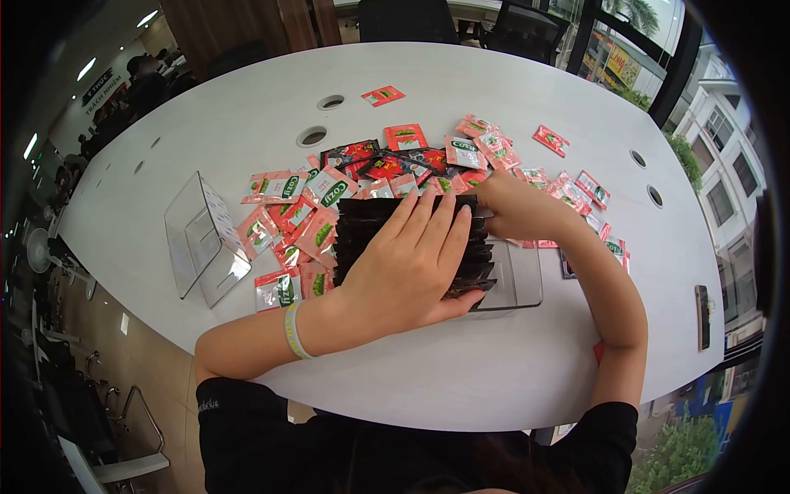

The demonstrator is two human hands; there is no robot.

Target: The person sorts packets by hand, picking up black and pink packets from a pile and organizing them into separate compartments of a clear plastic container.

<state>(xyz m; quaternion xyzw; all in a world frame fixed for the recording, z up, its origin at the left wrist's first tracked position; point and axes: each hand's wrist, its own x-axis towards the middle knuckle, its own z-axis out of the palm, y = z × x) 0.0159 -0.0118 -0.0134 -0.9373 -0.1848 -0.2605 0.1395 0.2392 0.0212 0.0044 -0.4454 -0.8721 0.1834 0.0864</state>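
A row of black sachets [411,247] already packed in the clear tray [518,280] is pressed flat under the left hand [411,263], open-palmed, while the right hand [514,210] is pinched at the row's far end; many loose red sachets [329,198] are left unsorted on the table [461,370].

your stack of black sachets [374,222] lies flat in a clear tray [518,284], edges fanned, just in front of the loose red and pink sachets [395,169]
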